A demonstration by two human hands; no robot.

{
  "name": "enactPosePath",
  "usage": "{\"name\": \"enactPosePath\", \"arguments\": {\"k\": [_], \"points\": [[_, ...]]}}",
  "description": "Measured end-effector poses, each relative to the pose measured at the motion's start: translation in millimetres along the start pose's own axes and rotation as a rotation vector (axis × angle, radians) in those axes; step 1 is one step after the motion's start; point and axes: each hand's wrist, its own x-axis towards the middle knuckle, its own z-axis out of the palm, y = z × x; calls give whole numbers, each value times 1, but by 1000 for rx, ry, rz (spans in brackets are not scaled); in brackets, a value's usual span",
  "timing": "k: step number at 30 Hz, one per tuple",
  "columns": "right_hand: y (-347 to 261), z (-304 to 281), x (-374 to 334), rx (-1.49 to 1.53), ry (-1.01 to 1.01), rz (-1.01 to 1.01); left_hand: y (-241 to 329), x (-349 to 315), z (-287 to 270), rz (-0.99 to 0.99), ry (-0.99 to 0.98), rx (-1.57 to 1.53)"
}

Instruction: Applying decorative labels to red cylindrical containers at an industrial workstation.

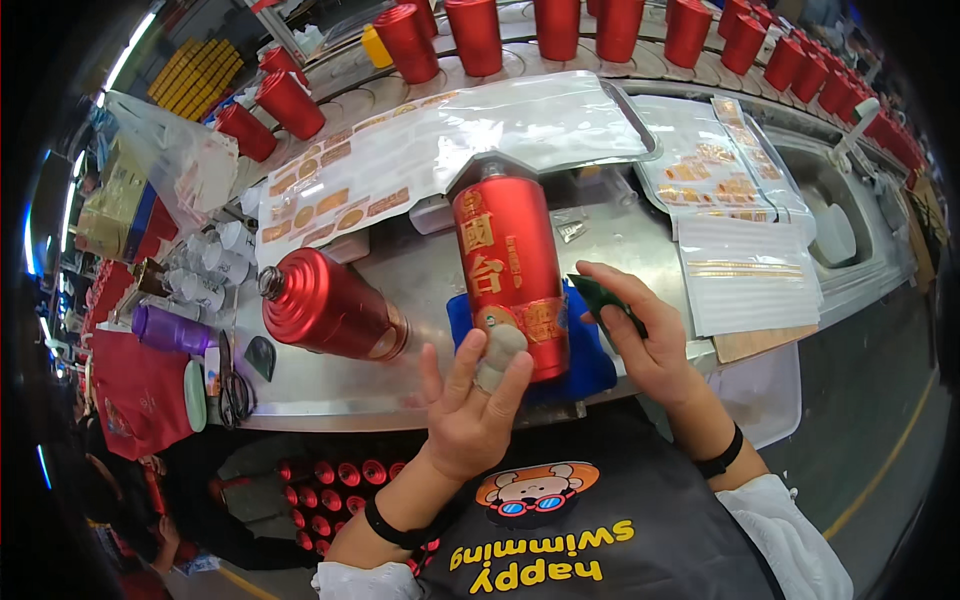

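Note:
A red bottle (512,240) with gold lettering lies on a blue cloth (590,365) in front of me, its neck pointing away. My left hand (470,410) is at the bottle's near end with fingers spread, one fingertip wrapped in a pale covering against or just over the gold label (540,322). Pinched between thumb and fingers of my right hand (645,345) is a dark green scraper (603,300), held just right of the bottle. A second red bottle (325,305) stands to the left on the metal table (400,385).
Sticker sheets (480,125) cover the far side, with more sheets (715,165) to the right beside a sink (840,205). Red bottles (475,35) line a conveyor behind. Scissors (233,385), another dark scraper (261,357) and a purple cup (170,327) lie at the left edge.

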Motion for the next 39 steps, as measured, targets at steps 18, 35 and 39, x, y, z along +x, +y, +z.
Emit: {"name": "enactPosePath", "arguments": {"k": [18,35,39], "points": [[0,0,6,-87,41,-75,-5,10,0,-264,-28,-229],[-7,8,27,-481,-142,-355,-1,18,-8,-105,-31,-113],[-8,6,29,-478,-84,-399,-2,13,-7,-158,4,-224]]}}
